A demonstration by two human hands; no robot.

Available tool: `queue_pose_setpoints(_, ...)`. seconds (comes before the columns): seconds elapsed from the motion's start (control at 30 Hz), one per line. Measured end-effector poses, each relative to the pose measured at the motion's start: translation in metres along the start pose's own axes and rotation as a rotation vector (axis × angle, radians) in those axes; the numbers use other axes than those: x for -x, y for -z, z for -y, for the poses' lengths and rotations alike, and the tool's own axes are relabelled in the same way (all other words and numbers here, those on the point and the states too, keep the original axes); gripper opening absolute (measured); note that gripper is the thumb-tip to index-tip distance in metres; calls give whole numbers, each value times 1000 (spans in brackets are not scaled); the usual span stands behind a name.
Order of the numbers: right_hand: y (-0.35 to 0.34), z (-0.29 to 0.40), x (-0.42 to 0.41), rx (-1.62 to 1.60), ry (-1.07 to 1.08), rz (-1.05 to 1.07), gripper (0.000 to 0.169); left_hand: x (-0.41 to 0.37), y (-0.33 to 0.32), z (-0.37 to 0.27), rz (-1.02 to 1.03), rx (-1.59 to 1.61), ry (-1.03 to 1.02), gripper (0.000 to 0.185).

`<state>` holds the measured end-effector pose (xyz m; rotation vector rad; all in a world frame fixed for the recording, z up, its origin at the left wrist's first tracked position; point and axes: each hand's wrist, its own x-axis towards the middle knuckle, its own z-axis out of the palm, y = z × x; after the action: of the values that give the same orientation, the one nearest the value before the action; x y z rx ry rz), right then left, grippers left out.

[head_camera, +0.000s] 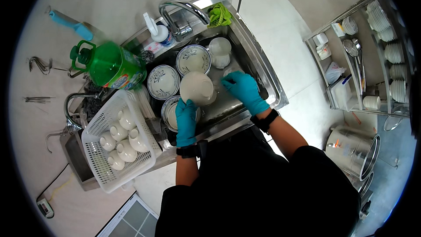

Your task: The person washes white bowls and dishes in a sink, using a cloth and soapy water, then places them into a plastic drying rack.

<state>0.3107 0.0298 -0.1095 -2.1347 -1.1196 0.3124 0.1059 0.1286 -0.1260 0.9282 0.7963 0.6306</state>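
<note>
My gloved left hand [186, 121] grips a white bowl [194, 87] by its rim, tilted over the stainless steel sink [227, 105]. To the right of that bowl is my gloved right hand [241, 89], its fingers bent near a blurred pale thing; whether it holds this is unclear. Patterned bowls [163, 82] lie behind and left of the held bowl, one with a smaller white bowl inside. Translucent cups or bowls [220, 47] rest near the sink's back corner. Beside the sink, a white plastic basket [123, 174] contains several white cups [126, 150].
A chrome faucet [184, 3] arches over the sink's back. Near it are a green cloth [219, 14], a pump bottle [159, 33] and a large green detergent jug [111, 65]. Shelves of stacked dishes [398, 91] and a metal pot [352, 151] stand at right.
</note>
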Motion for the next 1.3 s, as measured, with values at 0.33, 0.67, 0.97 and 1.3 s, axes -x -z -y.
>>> queue_pose_setpoints(0.33, -58, -114, -29, 614, -232, 1214, 53, 21, 37, 18, 3, 409, 39, 34)
queue_pose_setpoints(0.67, -102, -144, -40, -592, -790, 1009, 63, -32, 28, 85, -203, -401, 229, 28)
queue_pose_setpoints(0.97, -113, -165, -17, -1108, -1170, 1059, 53, -63, -40, 172, -179, -701, -22, 36)
queue_pose_setpoints(1.3, -110, -165, -34, -536, -1082, 1149, 54, -116, -53, 276, -471, -1445, -144, 21)
